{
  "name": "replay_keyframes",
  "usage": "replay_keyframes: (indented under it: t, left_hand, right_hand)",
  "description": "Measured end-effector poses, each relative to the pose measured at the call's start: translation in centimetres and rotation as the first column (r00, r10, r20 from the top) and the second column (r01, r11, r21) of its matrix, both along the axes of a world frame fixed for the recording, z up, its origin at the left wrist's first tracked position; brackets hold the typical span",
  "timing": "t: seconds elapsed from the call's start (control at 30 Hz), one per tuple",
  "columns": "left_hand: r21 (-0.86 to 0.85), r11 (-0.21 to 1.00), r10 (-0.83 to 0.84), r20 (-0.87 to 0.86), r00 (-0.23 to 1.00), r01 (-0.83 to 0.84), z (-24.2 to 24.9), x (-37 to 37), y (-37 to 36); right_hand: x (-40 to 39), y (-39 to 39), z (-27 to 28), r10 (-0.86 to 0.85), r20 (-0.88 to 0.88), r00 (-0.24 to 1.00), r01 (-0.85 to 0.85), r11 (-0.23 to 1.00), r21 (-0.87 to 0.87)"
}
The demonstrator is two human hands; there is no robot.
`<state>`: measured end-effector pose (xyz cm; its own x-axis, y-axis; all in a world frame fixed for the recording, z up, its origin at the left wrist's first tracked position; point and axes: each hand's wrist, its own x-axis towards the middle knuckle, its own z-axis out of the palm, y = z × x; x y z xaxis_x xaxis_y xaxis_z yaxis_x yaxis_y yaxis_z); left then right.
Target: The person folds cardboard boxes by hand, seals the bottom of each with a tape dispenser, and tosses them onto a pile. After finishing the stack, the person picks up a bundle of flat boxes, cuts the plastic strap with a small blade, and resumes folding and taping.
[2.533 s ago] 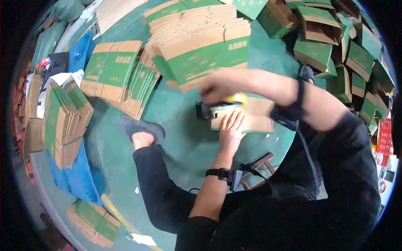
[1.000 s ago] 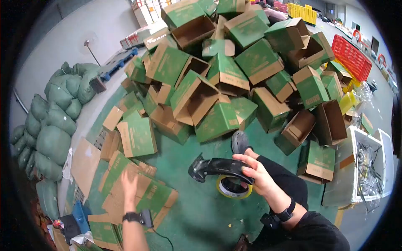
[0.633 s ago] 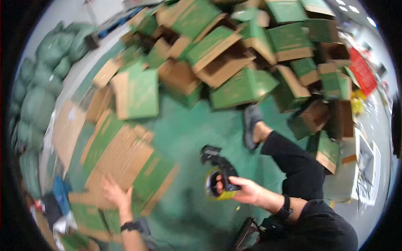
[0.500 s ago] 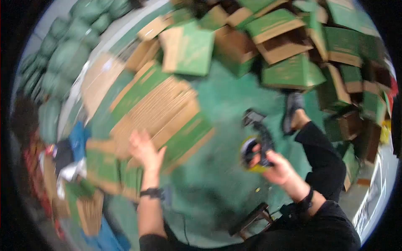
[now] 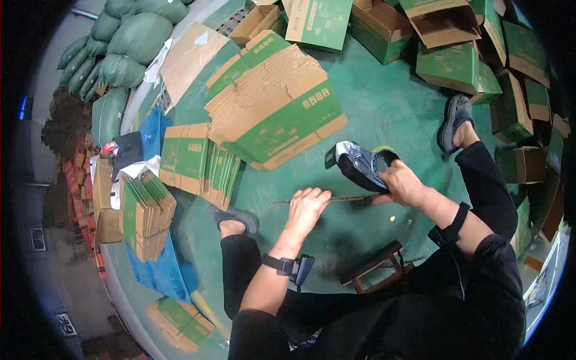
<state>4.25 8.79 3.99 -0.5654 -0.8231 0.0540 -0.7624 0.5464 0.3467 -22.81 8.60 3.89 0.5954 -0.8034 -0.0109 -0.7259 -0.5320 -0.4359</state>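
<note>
My left hand (image 5: pixel 309 209) is closed over the edge of a thin, flat cardboard piece (image 5: pixel 348 198), apparently a folded carton seen edge-on. My right hand (image 5: pixel 405 183) grips a black tape dispenser (image 5: pixel 360 168) with a roll of tape partly hidden behind it. The fingertips of this hand are also by the right end of the cardboard. Beyond both hands, a leaning stack of flattened green and brown cartons (image 5: pixel 276 120) stands on the green floor (image 5: pixel 384 114).
Opened cartons (image 5: pixel 447 72) are heaped at the upper right. More flattened cartons (image 5: pixel 147 216) stand at left on blue sheeting (image 5: pixel 159 270). A small wooden stool (image 5: pixel 378 270) is close to my legs. Stuffed green sacks (image 5: pixel 138 39) are piled at the upper left.
My left hand has left the carton stack and come right and nearer, now holding a flat cardboard piece. My right hand has brought the tape dispenser beside it. The view has shifted.
</note>
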Motion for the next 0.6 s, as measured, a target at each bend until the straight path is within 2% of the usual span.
replay_keyframes:
  t: [0.07,0.1,0.13,0.17,0.2,0.23,0.27,0.33,0.4,0.47,0.53,0.6]
  left_hand:
    - [-0.03,0.998,-0.055,-0.206,0.977,0.05,-0.1,0.3,-0.4]
    - [-0.011,1.0,0.025,-0.152,0.988,-0.027,1.2,0.5,-0.1]
    - [-0.025,1.0,0.012,-0.142,0.99,-0.016,1.4,0.9,-0.1]
    - [-0.17,0.94,0.285,-0.09,0.954,-0.297,1.3,1.4,0.6]
    - [-0.32,0.781,0.54,-0.085,0.837,-0.536,1.0,2.0,1.3]
    - [-0.231,0.718,0.643,-0.141,0.753,-0.656,0.1,1.9,1.7]
    - [-0.115,0.709,0.637,-0.32,0.701,-0.696,-1.0,1.7,2.0]
    - [0.265,0.709,0.657,-0.585,0.476,-0.653,-2.3,1.4,2.5]
    - [0.26,0.729,0.646,-0.569,0.509,-0.634,-2.3,2.1,3.0]
    - [0.366,0.72,0.679,-0.55,0.486,-0.59,-2.3,2.9,3.8]
    - [0.339,0.758,0.637,-0.572,0.517,-0.558,-3.3,3.4,4.9]
    - [0.362,0.713,0.678,-0.576,0.457,-0.601,-4.0,3.3,5.6]
  right_hand:
    - [-0.4,0.4,-0.3,-0.118,-0.067,0.991,0.133,0.947,0.294]
    - [-0.8,0.5,-0.3,-0.175,-0.05,0.983,0.18,0.89,0.42]
    - [-1.5,0.0,-0.2,-0.238,-0.038,0.971,0.222,0.821,0.526]
    - [-2.0,-0.2,0.0,-0.305,-0.032,0.952,0.263,0.758,0.596]
    - [-3.3,0.0,-3.5,-0.347,0.079,0.934,0.221,0.741,0.634]
    - [-3.5,-0.4,-3.3,-0.346,0.102,0.933,0.193,0.717,0.67]
    - [-3.5,-0.7,-2.9,-0.344,0.123,0.931,0.16,0.687,0.709]
    - [-3.1,-1.2,-1.1,-0.358,0.178,0.917,0.129,0.685,0.717]
    - [-2.8,-2.0,-0.8,-0.372,0.224,0.901,0.104,0.685,0.721]
    - [-2.5,-2.9,-1.7,-0.348,0.074,0.934,0.204,0.694,0.691]
    - [-1.7,-3.0,-0.7,-0.383,0.142,0.913,0.214,0.744,0.633]
    - [-1.6,-2.7,0.4,-0.252,-0.178,0.951,0.307,0.829,0.467]
